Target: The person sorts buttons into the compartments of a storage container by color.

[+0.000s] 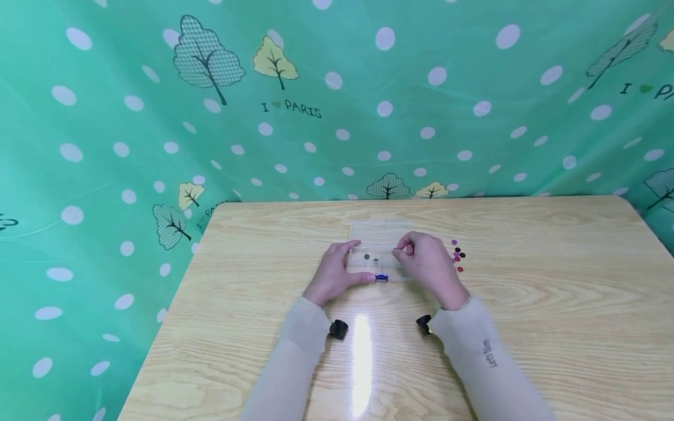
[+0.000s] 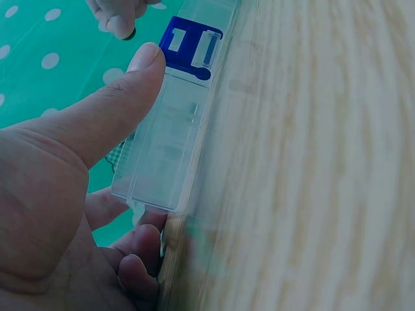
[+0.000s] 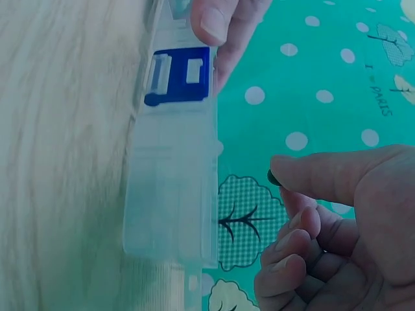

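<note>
A clear plastic compartment box [image 2: 155, 149] stands on the table with its lid [image 1: 380, 231] laid back. On its front is a blue latch [image 1: 381, 278]. My left hand [image 1: 337, 272] grips the box at its left end, thumb along the front near the latch and fingers round the side. Two small green discs [image 1: 366, 256] show in the box's left part. Over the box's right part, my right hand [image 1: 427, 263] pinches a small dark round piece [image 3: 273, 178] between thumb and forefinger. Its exact kind is too small to tell.
To the right of the box lie several small loose discs [image 1: 460, 269] in purple, black and red, some partly behind the right hand. The wooden table [image 1: 253, 269] ends at the back against a green patterned cloth [image 1: 316, 158].
</note>
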`<state>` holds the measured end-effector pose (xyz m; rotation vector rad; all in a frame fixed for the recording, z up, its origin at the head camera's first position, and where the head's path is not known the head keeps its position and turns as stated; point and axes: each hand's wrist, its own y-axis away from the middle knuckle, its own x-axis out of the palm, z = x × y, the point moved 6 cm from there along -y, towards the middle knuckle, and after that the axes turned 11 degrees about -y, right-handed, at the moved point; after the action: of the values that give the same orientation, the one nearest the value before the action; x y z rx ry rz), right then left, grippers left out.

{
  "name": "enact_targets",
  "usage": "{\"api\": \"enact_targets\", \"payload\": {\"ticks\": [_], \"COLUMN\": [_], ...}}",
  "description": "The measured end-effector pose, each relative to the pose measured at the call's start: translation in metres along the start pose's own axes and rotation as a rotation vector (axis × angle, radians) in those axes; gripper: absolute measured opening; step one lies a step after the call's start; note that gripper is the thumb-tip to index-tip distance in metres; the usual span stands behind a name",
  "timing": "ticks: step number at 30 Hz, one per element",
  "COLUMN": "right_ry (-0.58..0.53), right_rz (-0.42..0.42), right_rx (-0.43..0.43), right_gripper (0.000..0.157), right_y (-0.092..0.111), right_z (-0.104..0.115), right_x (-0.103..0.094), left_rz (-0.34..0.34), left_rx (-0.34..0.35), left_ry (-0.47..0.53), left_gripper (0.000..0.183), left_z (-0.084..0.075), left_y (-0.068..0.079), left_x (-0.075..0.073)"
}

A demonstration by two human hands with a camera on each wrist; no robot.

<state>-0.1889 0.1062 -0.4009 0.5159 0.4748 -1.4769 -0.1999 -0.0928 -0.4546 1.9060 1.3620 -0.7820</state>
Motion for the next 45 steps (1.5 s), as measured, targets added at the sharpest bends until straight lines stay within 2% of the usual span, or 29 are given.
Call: {"api": "enact_targets", "payload": {"ticks": [10,30,45], "right_ry": [-0.003,-0.021,0.003], "right_rz": [0.032,0.089,0.087], "right_rx": [-0.04,-0.02,-0.008], "right_gripper": [0.01,0.011,0.011], "right_y": [-0.004,-0.011,-0.021], "right_z": [0.009,0.013,0.011], "right_x": [0.012,0.031,0.041], "left_rz": [0.0,-0.005,-0.011], "left_rx": [0.011,0.029,0.036], "left_ry": [-0.009,-0.007,-0.008], "left_gripper": [0.093,0.092,0.092], "left_z": [-0.002,-0.002,-0.002], "left_y": [0.0,0.0,-0.001], "left_x": [-0.001,-0.002,-0.001]}}
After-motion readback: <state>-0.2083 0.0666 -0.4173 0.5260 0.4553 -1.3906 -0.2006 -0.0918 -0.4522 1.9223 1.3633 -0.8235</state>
